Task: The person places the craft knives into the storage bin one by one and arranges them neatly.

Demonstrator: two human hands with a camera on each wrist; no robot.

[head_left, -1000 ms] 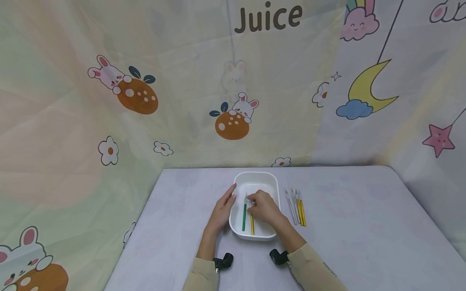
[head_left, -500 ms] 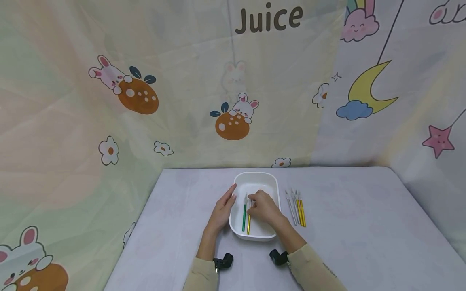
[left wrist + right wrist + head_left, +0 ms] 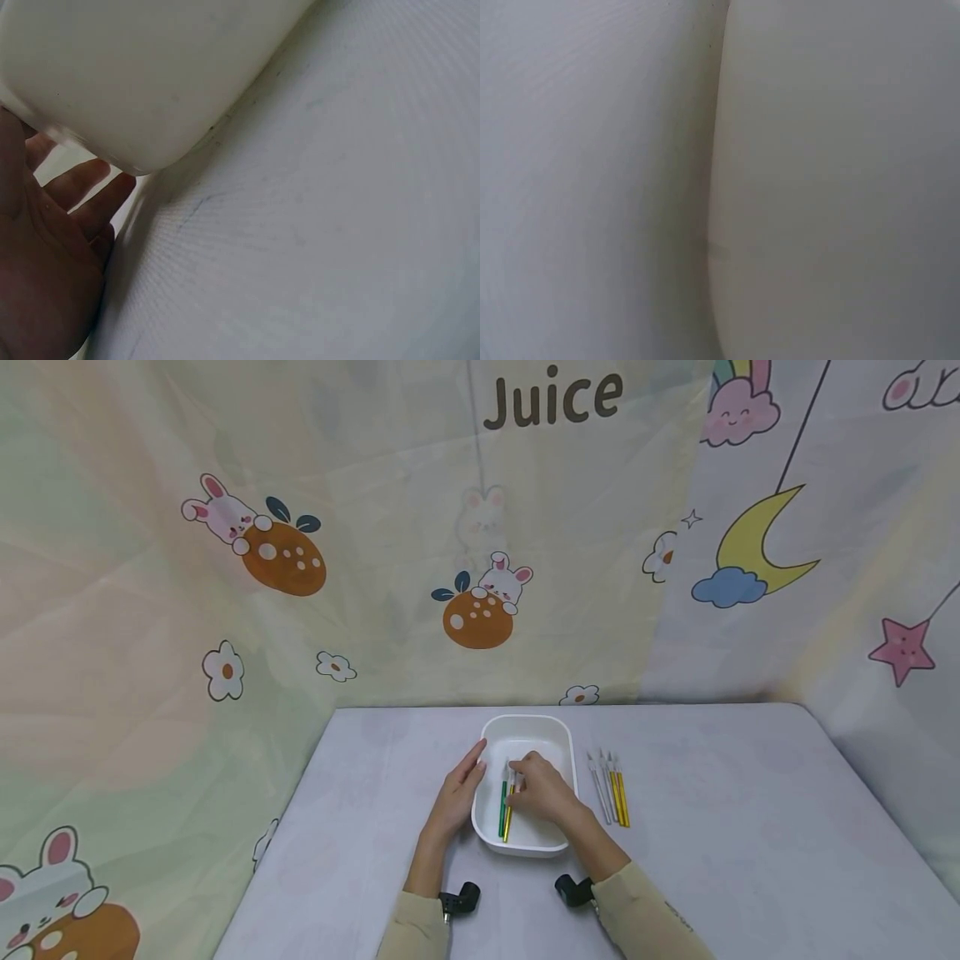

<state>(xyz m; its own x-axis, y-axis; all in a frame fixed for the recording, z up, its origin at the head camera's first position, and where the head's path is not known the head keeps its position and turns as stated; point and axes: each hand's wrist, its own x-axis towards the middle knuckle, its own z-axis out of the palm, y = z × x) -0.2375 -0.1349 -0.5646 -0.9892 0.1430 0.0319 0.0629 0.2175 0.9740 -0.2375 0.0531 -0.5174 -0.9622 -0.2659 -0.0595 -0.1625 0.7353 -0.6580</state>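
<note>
A white tray [image 3: 527, 727] stands on the table in the head view. My left hand [image 3: 453, 793] rests along its left side with fingers extended; in the left wrist view, the fingers [image 3: 79, 184] lie against the tray wall [image 3: 142, 82]. Inside the tray, my right hand [image 3: 546, 787] pinches the upper part of a slim yellow craft knife [image 3: 508, 822], its tip partly covered by the fingers. The knife slants close beside a green craft knife [image 3: 502, 810] that lies in the tray. The right wrist view shows only the tray's pale outer wall [image 3: 817, 187] and the tablecloth.
Right of the tray, several silver and yellow craft knives [image 3: 611, 789] lie side by side on the white-covered table [image 3: 720, 827]. Black wrist cameras [image 3: 575, 890] sit at both cuffs. A printed cloth backdrop [image 3: 390, 568] hangs behind the table.
The lower end of the yellow craft knife has swung left toward the green one, moved by my right fingers. My left hand and the tray stay put.
</note>
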